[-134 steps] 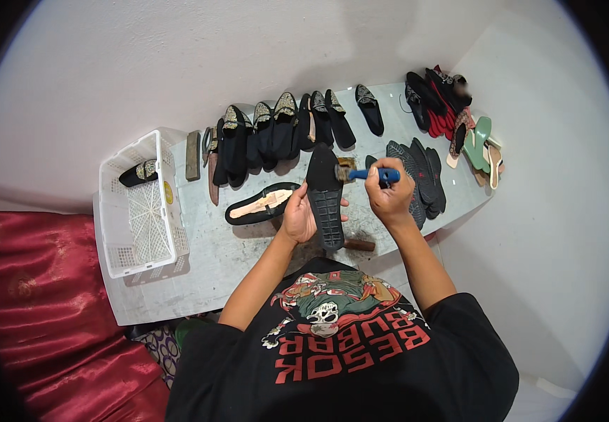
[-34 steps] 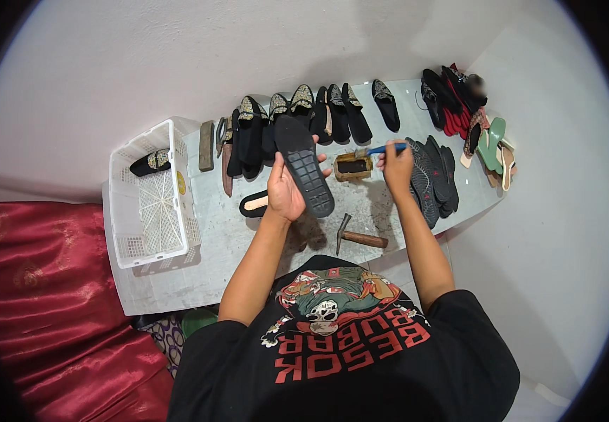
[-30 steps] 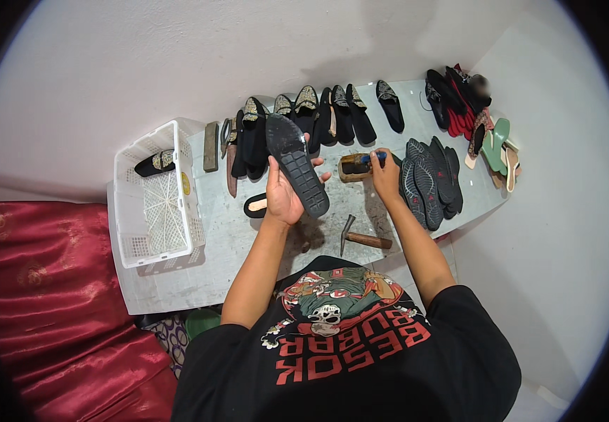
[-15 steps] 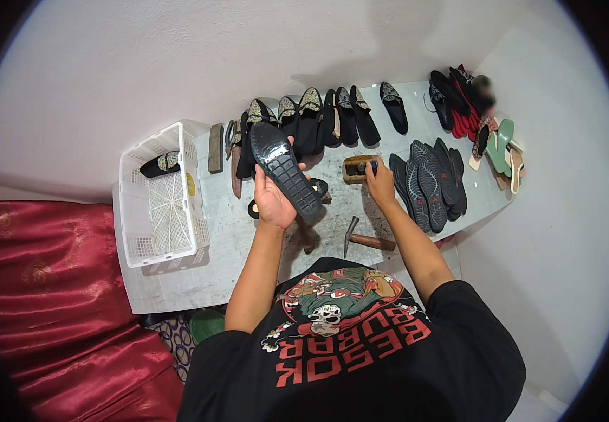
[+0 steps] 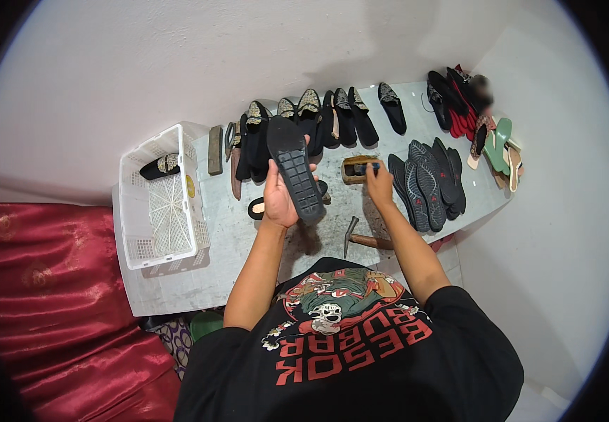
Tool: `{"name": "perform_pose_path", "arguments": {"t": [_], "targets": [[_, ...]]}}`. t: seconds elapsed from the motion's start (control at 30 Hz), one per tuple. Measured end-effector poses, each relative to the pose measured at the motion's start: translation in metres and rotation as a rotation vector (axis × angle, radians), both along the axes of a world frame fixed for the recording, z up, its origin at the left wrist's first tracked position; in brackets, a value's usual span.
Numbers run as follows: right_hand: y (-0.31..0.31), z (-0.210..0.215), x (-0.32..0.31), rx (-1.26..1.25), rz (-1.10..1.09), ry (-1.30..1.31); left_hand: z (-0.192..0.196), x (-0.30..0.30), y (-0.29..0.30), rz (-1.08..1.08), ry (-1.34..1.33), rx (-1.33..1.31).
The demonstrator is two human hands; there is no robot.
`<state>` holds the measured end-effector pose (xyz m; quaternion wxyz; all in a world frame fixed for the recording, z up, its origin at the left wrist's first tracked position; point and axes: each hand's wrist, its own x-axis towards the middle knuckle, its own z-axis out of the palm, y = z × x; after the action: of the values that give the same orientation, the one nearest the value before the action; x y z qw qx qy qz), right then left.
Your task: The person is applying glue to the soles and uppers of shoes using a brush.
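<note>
A black shoe sole [image 5: 294, 165] with a grid-patterned face lies in my left hand [image 5: 280, 200], its toe end pointing away from me. My fingers wrap round its edges. My right hand [image 5: 380, 183] is closed over the near right side of a small brownish open container [image 5: 355, 174] with dark contents. Its fingers pinch a small dark-blue tool, perhaps a brush handle, whose lower end I cannot make out. Below the sole, a black shoe [image 5: 256, 208] with a pale insole is partly hidden by my left hand.
A hammer [image 5: 369, 242] lies near the table's front edge. Several black soles [image 5: 427, 186] are piled at right. Loafers [image 5: 308, 119] line the back; green sandals [image 5: 499, 144] sit at far right. A white plastic basket [image 5: 195, 211] holding a loafer stands left, beside a grey block [image 5: 215, 150].
The sole in my left hand has turned more upright and tilted, and its glossy reflection is gone. My right hand stays at the container, with only a slight shift.
</note>
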<state>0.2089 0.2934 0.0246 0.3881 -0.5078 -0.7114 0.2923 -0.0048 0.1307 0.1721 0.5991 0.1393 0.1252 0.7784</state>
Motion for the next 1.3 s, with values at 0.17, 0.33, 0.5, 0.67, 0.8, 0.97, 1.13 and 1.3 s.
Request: {"name": "perform_pose_path", "arguments": {"t": [0.17,0.33,0.5,0.67,0.8,0.97,1.13,1.3], "targets": [[0.013,0.016,0.032,-0.332,-0.131,0.366,-0.011,0.002,0.002,-0.097,0.092,0.046],[0.002,0.11,0.03,-0.306,-0.038,0.697,-0.012,0.012,0.008,-0.018,0.119,-0.109],[-0.048,0.2,0.003,-0.248,0.203,0.792,-0.006,0.023,0.021,-0.071,0.086,-0.068],[-0.077,0.228,-0.023,-0.16,0.316,0.694,0.005,0.035,0.027,-0.095,0.084,-0.106],[-0.077,0.226,-0.035,-0.122,0.349,0.646,0.005,0.036,0.026,-0.141,0.086,-0.07],[-0.075,0.224,-0.044,-0.065,0.356,0.557,0.002,0.032,0.019,-0.145,0.077,-0.071],[-0.091,0.232,-0.036,-0.07,0.413,0.486,0.008,0.027,0.018,-0.075,0.063,-0.097],[-0.103,0.236,-0.025,0.036,0.428,0.31,0.006,0.015,0.02,-0.066,0.053,-0.086]]}}
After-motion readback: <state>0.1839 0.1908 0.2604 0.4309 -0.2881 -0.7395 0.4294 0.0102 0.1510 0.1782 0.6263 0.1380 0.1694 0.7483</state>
